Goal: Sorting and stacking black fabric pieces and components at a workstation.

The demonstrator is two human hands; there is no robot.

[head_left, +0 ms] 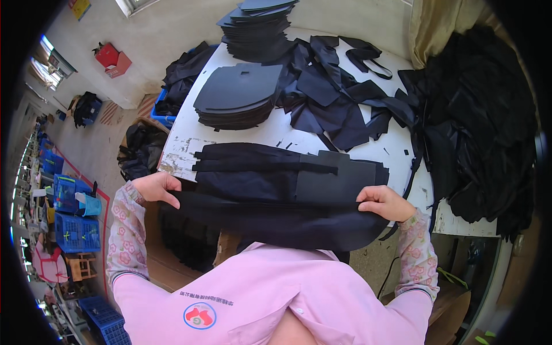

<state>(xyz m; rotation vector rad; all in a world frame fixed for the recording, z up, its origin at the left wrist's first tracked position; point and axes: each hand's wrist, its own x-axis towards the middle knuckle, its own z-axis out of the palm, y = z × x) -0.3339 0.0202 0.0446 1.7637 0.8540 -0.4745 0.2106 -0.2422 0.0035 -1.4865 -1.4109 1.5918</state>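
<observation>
A long black fabric piece (270, 215) stretches across the near edge of the white table (178, 129). My left hand (158, 187) grips its left end and my right hand (382, 202) grips its right end, fingers curled over the top edge. Just beyond it lies a layered bundle of black fabric and a stiff dark panel (333, 181). My pink shirt and floral sleeves fill the lower part of the view.
Two stacks of dark cut panels (238, 95) (256, 29) sit farther back. Loose black fabric scraps (339, 98) spread mid-table, and a large black heap (477, 132) hangs at the right. Blue crates (75, 230) stand on the floor at left.
</observation>
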